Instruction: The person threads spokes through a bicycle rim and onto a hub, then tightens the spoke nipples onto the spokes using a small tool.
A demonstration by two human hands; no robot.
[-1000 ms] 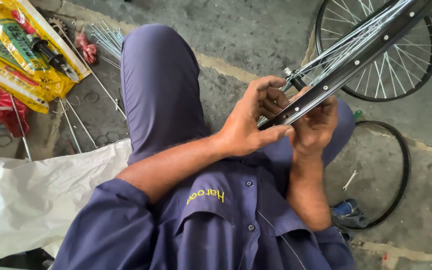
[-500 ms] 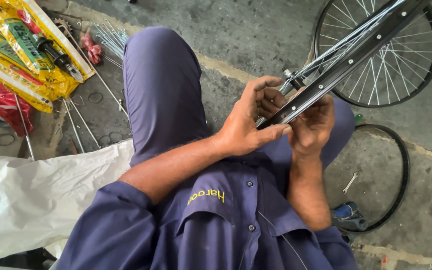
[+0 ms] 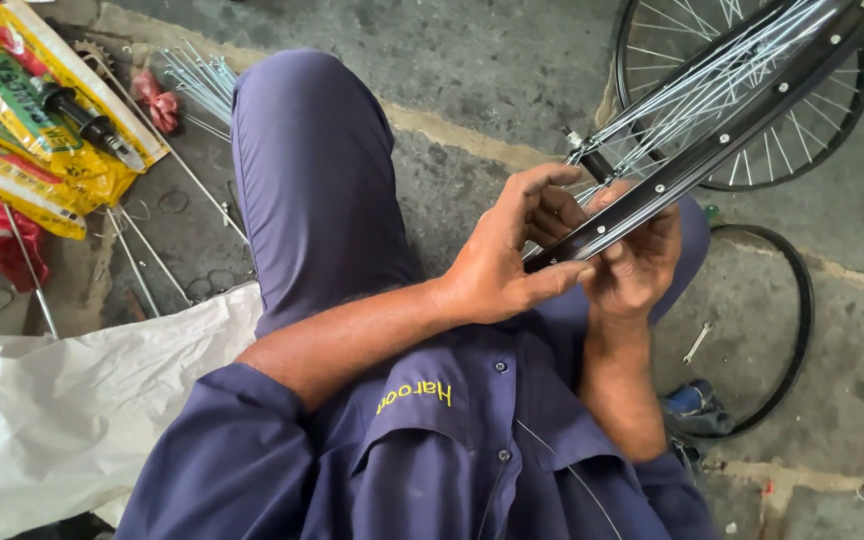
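Observation:
I sit with my knee up, in a purple work shirt and trousers. A black bicycle rim (image 3: 712,160) with silver spokes (image 3: 692,90) slants across my lap from the upper right. My left hand (image 3: 507,265) reaches across from the left, its thumb lying along the rim's lower end and its fingers curled over the top at the spokes. My right hand (image 3: 642,265) grips the same end of the rim from underneath. The two hands touch each other at the rim.
A second spoked wheel (image 3: 802,140) lies on the concrete floor behind the rim. A black tyre (image 3: 802,330), a small spanner (image 3: 694,343) and a blue rag (image 3: 697,405) lie right. Loose spokes (image 3: 202,85), yellow packets (image 3: 42,110) and white plastic sheet (image 3: 62,410) lie left.
Both hands stay on the rim's lower end. The left fingers have shifted slightly on the rim, and the view has moved a little.

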